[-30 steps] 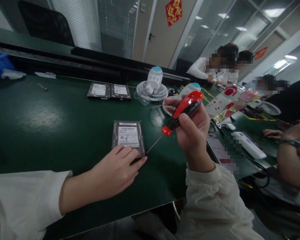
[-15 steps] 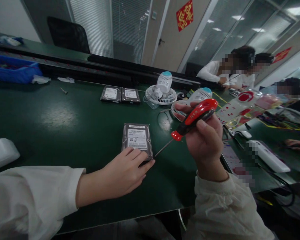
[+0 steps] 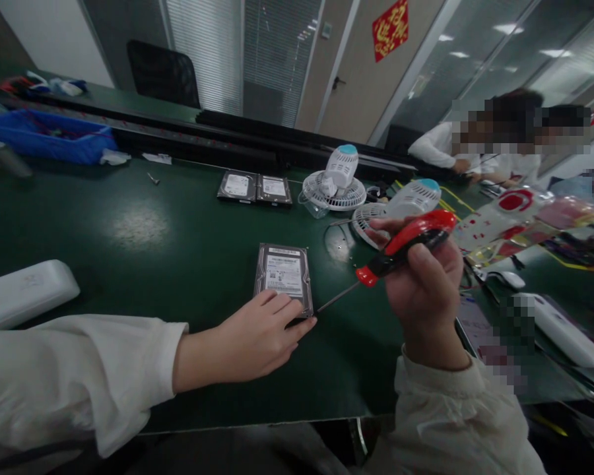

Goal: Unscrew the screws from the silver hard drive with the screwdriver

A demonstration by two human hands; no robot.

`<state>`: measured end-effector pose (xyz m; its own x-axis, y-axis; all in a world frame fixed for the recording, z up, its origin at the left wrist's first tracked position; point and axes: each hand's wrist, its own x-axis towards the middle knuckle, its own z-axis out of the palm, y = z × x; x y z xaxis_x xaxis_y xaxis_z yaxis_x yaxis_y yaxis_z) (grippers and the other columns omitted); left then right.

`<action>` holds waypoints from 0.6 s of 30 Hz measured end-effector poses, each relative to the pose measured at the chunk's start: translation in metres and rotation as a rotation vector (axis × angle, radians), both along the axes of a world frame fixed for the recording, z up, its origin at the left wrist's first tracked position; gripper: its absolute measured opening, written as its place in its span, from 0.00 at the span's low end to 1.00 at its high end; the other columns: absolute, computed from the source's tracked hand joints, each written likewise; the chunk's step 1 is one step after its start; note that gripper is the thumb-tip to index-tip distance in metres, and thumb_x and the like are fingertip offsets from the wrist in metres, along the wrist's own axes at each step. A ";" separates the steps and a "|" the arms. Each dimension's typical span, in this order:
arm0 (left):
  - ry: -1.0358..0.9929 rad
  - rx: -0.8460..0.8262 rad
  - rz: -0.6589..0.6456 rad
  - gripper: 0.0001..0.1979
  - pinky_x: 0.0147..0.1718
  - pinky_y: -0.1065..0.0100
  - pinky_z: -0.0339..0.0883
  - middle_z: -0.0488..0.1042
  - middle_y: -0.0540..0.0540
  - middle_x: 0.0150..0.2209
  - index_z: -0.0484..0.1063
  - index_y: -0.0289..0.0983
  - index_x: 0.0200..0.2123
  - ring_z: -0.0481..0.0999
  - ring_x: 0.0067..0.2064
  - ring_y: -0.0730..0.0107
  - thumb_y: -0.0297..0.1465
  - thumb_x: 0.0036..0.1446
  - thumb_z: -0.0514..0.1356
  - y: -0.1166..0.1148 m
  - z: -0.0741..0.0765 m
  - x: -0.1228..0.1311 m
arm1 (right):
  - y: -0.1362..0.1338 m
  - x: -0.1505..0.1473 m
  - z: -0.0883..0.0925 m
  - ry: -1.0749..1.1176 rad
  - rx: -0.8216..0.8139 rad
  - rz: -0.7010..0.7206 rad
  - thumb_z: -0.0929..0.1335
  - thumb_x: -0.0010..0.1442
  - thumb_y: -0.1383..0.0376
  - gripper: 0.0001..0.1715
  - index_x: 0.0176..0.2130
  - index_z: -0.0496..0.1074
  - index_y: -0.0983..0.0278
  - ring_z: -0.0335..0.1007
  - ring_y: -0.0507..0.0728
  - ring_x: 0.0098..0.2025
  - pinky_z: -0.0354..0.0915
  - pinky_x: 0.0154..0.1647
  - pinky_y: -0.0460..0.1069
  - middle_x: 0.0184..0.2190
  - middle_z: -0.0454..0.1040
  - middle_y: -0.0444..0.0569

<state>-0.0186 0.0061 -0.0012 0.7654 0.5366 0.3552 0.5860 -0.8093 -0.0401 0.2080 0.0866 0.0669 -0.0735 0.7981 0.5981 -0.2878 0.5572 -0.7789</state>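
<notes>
A hard drive (image 3: 282, 274) with a white label lies flat on the dark green table. My left hand (image 3: 257, 338) grips its near end, fingers closed over the edge. In my right hand (image 3: 428, 284) is a red-and-black screwdriver (image 3: 406, 245), its handle wrapped by the fingers. The shaft slants down to the left, and its tip sits at the drive's near right corner, beside my left fingertips. Whether the tip touches a screw is too small to tell. Several tiny metal bits (image 3: 340, 247) are scattered right of the drive.
Two more hard drives (image 3: 237, 186) lie farther back. Two white fans (image 3: 340, 173) stand to their right. A blue bin (image 3: 54, 135) is at the back left, a white case (image 3: 32, 290) at the left. A mouse (image 3: 509, 279) lies right. Other people (image 3: 438, 146) sit at the far right.
The whole scene has shifted to the right in view as the camera turned left. Both hands, the drive and the screwdriver keep nearly the same places relative to one another.
</notes>
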 end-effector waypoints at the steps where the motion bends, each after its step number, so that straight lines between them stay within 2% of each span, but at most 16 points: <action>1: -0.002 0.007 -0.005 0.21 0.45 0.55 0.67 0.75 0.39 0.46 0.73 0.33 0.62 0.74 0.47 0.55 0.33 0.69 0.58 0.000 0.000 0.000 | 0.000 0.000 0.000 0.002 0.020 -0.007 0.76 0.56 0.60 0.13 0.42 0.77 0.56 0.81 0.57 0.49 0.76 0.57 0.54 0.41 0.83 0.44; 4: -0.004 0.022 -0.020 0.21 0.45 0.55 0.67 0.75 0.39 0.46 0.73 0.32 0.61 0.74 0.47 0.55 0.33 0.68 0.59 0.001 -0.001 -0.001 | 0.001 0.000 0.001 0.008 0.033 0.052 0.77 0.55 0.58 0.15 0.42 0.76 0.54 0.81 0.57 0.50 0.76 0.55 0.54 0.41 0.84 0.44; 9: -0.021 0.014 -0.026 0.21 0.44 0.56 0.67 0.75 0.39 0.46 0.73 0.32 0.61 0.73 0.46 0.55 0.32 0.68 0.59 0.002 -0.001 -0.002 | -0.001 0.004 0.005 0.017 -0.052 0.144 0.73 0.51 0.59 0.25 0.50 0.79 0.58 0.78 0.61 0.57 0.75 0.61 0.56 0.49 0.84 0.48; 14: -0.037 -0.011 -0.026 0.21 0.45 0.55 0.68 0.74 0.38 0.47 0.73 0.33 0.62 0.73 0.46 0.55 0.32 0.68 0.58 0.002 -0.001 -0.002 | -0.002 0.001 0.003 -0.026 0.033 -0.007 0.75 0.57 0.62 0.13 0.44 0.79 0.54 0.82 0.58 0.51 0.76 0.59 0.55 0.43 0.85 0.43; 16: -0.044 -0.015 -0.023 0.21 0.45 0.55 0.68 0.74 0.38 0.47 0.73 0.33 0.62 0.73 0.46 0.55 0.32 0.68 0.58 0.002 -0.002 -0.003 | -0.001 0.000 0.001 -0.010 0.079 0.001 0.76 0.57 0.63 0.12 0.43 0.77 0.54 0.82 0.57 0.50 0.76 0.57 0.53 0.42 0.85 0.44; 18: -0.043 -0.022 -0.021 0.21 0.45 0.55 0.69 0.74 0.38 0.47 0.73 0.33 0.62 0.73 0.46 0.55 0.32 0.68 0.58 0.002 -0.001 -0.003 | 0.000 0.000 0.002 0.011 0.078 0.055 0.75 0.57 0.62 0.16 0.46 0.76 0.54 0.81 0.57 0.52 0.75 0.58 0.54 0.46 0.84 0.46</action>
<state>-0.0215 0.0078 -0.0027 0.7610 0.5286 0.3762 0.5698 -0.8218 0.0022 0.2076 0.0868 0.0685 -0.1085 0.7440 0.6593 -0.3278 0.5993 -0.7303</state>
